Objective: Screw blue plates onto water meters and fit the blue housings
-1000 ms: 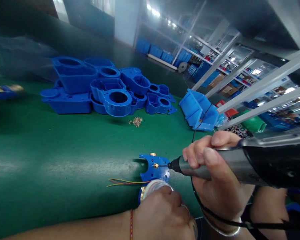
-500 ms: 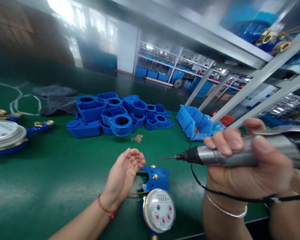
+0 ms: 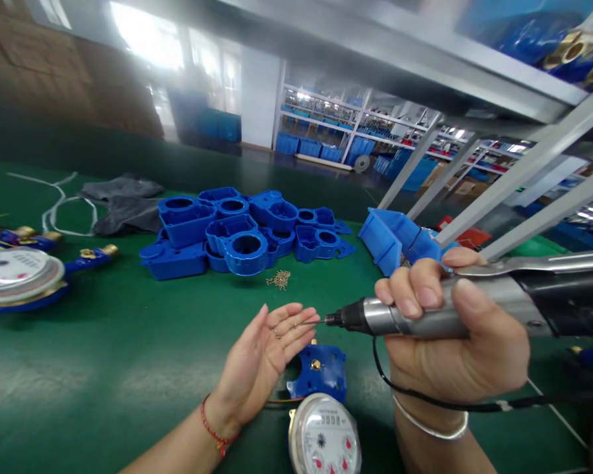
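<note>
My left hand (image 3: 269, 345) is palm up with its fingers stretched out, and a few small screws (image 3: 277, 333) lie on the fingers. Wrapped round a grey and black electric screwdriver (image 3: 420, 317) is my right hand (image 3: 454, 342). The thin bit points left, its tip over the left fingers at the screws; whether it touches one I cannot tell. Just below the fingertips is a blue plate (image 3: 321, 374) with a brass fitting in it. Nearer me a round water meter (image 3: 326, 434) with a white dial lies on the green table, wires running by it.
Blue plastic housings (image 3: 217, 230) are heaped at the back, with a small pile of screws (image 3: 279, 280) before them. A blue bin (image 3: 383, 243) stands by the slanted metal struts (image 3: 518, 191). Another meter (image 3: 17, 273) lies at left, near dark cloth (image 3: 126, 210).
My left hand has opened out flat from a cupped shape. My right hand has brought the screwdriver left, its bit now over the left fingers. The view has shifted slightly.
</note>
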`<state>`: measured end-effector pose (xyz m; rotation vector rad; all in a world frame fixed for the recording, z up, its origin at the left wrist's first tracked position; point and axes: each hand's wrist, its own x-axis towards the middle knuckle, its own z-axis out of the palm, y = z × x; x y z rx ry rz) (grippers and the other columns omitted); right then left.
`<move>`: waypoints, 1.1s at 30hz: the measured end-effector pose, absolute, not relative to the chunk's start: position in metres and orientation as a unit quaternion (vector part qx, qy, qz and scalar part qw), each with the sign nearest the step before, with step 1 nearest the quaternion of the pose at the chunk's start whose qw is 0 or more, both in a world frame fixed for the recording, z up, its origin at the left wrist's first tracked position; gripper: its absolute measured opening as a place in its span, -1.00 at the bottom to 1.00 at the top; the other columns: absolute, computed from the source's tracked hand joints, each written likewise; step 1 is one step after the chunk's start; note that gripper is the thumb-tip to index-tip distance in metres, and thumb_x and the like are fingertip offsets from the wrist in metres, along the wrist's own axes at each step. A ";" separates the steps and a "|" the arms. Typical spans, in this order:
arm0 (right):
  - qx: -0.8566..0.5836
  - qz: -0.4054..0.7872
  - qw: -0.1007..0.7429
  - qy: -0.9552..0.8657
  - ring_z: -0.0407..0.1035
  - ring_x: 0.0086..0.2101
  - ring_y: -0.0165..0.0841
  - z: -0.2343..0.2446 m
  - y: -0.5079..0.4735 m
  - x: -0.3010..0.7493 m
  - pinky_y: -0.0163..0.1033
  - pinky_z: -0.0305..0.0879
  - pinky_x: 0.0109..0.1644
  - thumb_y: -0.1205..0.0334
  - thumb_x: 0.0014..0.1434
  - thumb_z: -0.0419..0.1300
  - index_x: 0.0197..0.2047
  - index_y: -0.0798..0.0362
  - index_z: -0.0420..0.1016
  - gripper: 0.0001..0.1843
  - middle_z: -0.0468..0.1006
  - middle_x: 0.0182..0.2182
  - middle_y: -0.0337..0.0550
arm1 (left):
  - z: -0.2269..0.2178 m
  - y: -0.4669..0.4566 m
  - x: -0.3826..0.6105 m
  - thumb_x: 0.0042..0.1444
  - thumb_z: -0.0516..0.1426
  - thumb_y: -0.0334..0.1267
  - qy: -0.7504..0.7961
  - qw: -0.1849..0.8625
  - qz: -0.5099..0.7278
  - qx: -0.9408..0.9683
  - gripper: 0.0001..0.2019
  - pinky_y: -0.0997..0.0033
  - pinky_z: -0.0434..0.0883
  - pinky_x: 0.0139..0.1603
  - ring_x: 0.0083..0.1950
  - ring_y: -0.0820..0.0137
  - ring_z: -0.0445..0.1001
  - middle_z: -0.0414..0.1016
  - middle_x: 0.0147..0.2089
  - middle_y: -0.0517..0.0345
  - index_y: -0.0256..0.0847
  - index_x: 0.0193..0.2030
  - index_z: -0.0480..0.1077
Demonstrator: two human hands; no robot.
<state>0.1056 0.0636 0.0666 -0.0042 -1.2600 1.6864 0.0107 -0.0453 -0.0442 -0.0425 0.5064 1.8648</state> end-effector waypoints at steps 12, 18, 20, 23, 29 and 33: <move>-0.016 0.704 0.479 -0.524 0.22 -0.61 -0.53 0.062 0.066 0.099 -0.37 0.23 -0.49 0.29 -0.03 0.28 -0.31 0.05 0.44 -0.83 0.32 -0.62 -0.36 | -0.047 -0.046 0.012 0.35 -0.18 -0.11 0.223 0.579 0.784 0.033 -0.53 0.25 0.39 0.07 0.03 0.18 0.50 0.51 -0.01 -0.27 -0.43 -0.13 0.42; -0.045 0.711 0.488 -0.504 0.17 -0.64 -0.54 0.068 0.063 0.104 -0.37 0.22 -0.53 0.27 -0.11 0.33 -0.35 0.04 0.43 -0.79 0.28 -0.65 -0.38 | -0.049 -0.047 0.014 0.35 -0.17 -0.13 0.244 0.580 0.776 0.042 -0.55 0.30 0.40 0.02 -0.01 0.22 0.50 0.50 -0.02 -0.25 -0.42 -0.14 0.42; -0.047 0.701 0.502 -0.504 0.15 -0.66 -0.54 0.072 0.062 0.108 -0.36 0.21 -0.54 0.26 -0.12 0.34 -0.36 0.04 0.43 -0.78 0.26 -0.66 -0.39 | -0.050 -0.046 0.015 0.35 -0.16 -0.15 0.263 0.594 0.759 0.050 -0.57 0.39 0.43 -0.14 -0.13 0.27 0.54 0.54 -0.13 -0.23 -0.43 -0.17 0.42; -0.055 0.699 0.516 -0.492 0.13 -0.67 -0.54 0.075 0.062 0.113 -0.35 0.20 -0.56 0.27 -0.18 0.37 -0.38 0.05 0.42 -0.74 0.24 -0.67 -0.41 | -0.053 -0.046 0.018 0.31 -0.06 -0.13 0.270 0.608 0.743 0.080 -0.61 0.54 0.35 -0.40 -0.42 0.44 0.48 0.51 -0.37 -0.09 -0.43 -0.26 0.43; -0.066 0.715 0.510 -0.474 0.10 -0.68 -0.55 0.077 0.062 0.115 -0.35 0.16 -0.58 0.31 -0.26 0.41 -0.38 0.06 0.39 -0.66 0.21 -0.67 -0.43 | -0.056 -0.045 0.024 0.23 0.07 -0.16 0.252 0.577 0.773 0.082 -0.73 0.62 0.21 -0.52 -0.55 0.57 0.31 0.44 -0.47 0.09 -0.36 -0.32 0.40; -0.067 0.716 0.506 -0.476 0.12 -0.68 -0.55 0.078 0.062 0.113 -0.34 0.17 -0.57 0.31 -0.25 0.41 -0.40 0.06 0.39 -0.67 0.23 -0.67 -0.43 | -0.054 -0.045 0.024 0.22 0.08 -0.18 0.251 0.579 0.771 0.085 -0.75 0.60 0.18 -0.51 -0.56 0.57 0.27 0.40 -0.50 0.12 -0.33 -0.39 0.36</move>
